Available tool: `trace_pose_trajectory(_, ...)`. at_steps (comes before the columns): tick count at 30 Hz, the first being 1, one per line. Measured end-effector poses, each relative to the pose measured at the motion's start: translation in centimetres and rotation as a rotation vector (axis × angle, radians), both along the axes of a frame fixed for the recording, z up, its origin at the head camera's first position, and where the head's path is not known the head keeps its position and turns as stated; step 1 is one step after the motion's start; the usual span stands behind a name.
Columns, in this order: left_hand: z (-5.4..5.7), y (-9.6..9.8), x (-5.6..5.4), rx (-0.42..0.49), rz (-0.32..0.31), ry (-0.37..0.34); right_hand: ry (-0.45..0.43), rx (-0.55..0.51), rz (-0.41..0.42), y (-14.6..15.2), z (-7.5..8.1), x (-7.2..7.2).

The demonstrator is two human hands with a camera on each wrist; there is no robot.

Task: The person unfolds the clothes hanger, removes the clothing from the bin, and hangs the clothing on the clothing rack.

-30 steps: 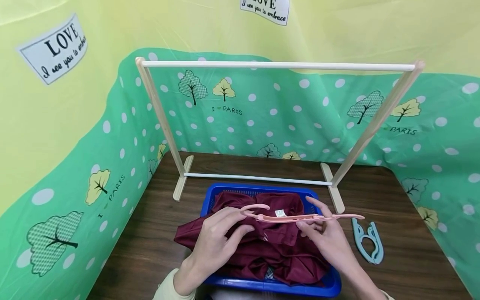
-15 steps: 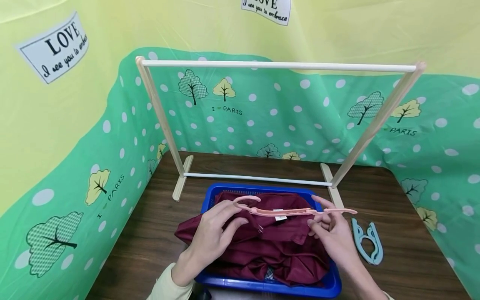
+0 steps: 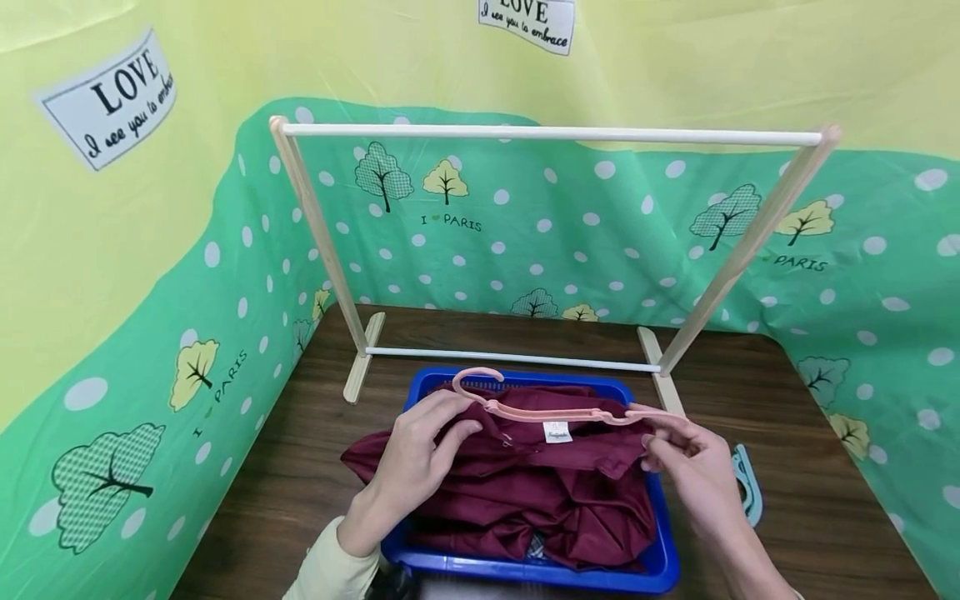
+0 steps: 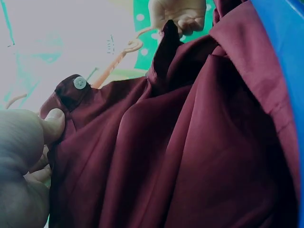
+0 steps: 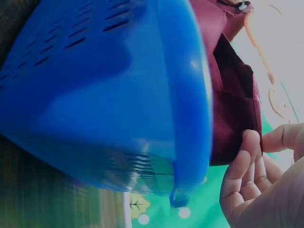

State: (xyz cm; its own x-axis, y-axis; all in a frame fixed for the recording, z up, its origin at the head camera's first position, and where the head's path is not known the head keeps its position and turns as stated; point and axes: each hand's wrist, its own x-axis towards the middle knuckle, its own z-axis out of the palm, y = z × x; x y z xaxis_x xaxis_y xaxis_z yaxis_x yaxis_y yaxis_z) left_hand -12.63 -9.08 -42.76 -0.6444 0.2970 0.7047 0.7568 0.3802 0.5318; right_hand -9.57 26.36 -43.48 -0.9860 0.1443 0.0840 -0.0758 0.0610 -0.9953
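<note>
Running left to right and dipping slightly rightward, the pink hanger (image 3: 551, 414) lay above the collar of the maroon shirt (image 3: 517, 500), its curved end at your left with the tip turned right. Your left hand (image 3: 420, 454) pinched the shirt's edge; your right hand (image 3: 697, 467) pinched cloth near the hanger's other end, though whether it gripped the hanger too, you couldn't tell. The left wrist view made plain 1 white button (image 4: 80, 82) beside your thumb; only the head view showed the white label (image 3: 557, 432), its print too small to read. The shirt bunched in the blue basket (image 3: 525, 567), in front of the wooden rack (image 3: 551, 133) on the table (image 3: 255, 500). Your right hand partly hid the light blue hanger (image 3: 752, 492), and the top edge cut off 1 printed sign (image 3: 528, 25). Glare washed out part of both wrist views.
</note>
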Motion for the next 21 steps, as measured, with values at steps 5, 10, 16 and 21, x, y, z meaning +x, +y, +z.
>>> trace_pose_trajectory(5,0.2,-0.4,-0.1,-0.016,-0.013,0.000,-0.003,-0.026,0.017,0.9,0.2,-0.1)
trace_pose_trajectory(10,0.1,-0.7,-0.3,-0.016,-0.013,-0.011,-0.037,-0.133,0.013,1.6,0.3,-0.4)
trace_pose_trajectory(16,0.1,-1.0,-0.6,-0.017,-0.022,-0.037,-0.046,-0.356,0.050,2.3,0.7,-0.2)
trace_pose_trajectory(21,0.2,-1.4,-0.6,-0.025,-0.017,-0.024,0.004,-0.535,0.122,2.6,1.0,0.1)
